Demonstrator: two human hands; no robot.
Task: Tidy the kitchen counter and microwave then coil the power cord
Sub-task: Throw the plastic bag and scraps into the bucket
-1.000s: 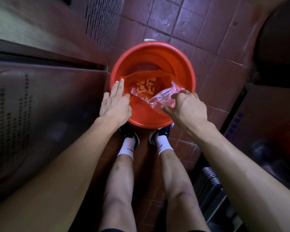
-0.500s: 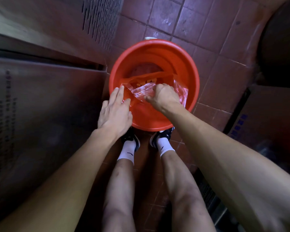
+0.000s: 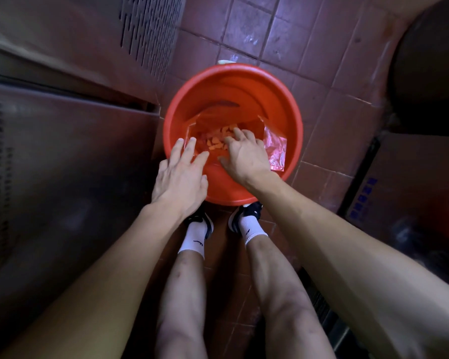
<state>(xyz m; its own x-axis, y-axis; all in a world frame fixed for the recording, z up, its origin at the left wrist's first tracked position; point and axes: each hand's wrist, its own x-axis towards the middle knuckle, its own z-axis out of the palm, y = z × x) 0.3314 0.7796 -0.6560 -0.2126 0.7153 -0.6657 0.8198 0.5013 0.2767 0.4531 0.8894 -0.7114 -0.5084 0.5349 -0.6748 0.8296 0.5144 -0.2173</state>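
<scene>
Two hands over red bucket on floor. Left hand flat, fingers straight, on near rim. Right hand nearer, loosely spread inside plastic bag, fingertips on orange scraps.

Glossy plastic bucket, crinkled translucent plastic bag, matt floor tiles

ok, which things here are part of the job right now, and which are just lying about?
In use:
- red bucket
- plastic bag inside it
- orange pieces in the bag
- left hand
- right hand

Lying about:
- metal cabinet
- cardboard box
</scene>
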